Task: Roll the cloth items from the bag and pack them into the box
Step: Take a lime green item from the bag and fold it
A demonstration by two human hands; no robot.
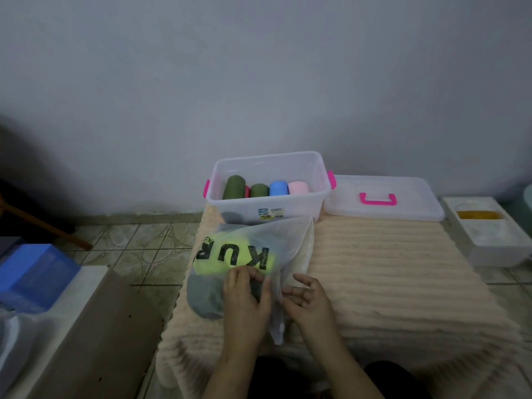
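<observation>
The left hand (244, 295) is pinching the near edge of a translucent bag (247, 254) lying on a ribbed peach blanket (388, 269); the right hand (308, 298), fingers loosely spread, is touching its open side. Beyond the bag, a clear box (269, 182) is holding rolled cloths (260, 190), its lid (383, 197) lying just right.

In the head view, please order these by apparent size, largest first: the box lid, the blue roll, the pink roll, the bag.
1. Bag, though it lies nearest the camera, which inflates it.
2. Box lid, farther back; its true size against the bag is unsure.
3. Blue roll and pink roll look alike; no ranking.
</observation>
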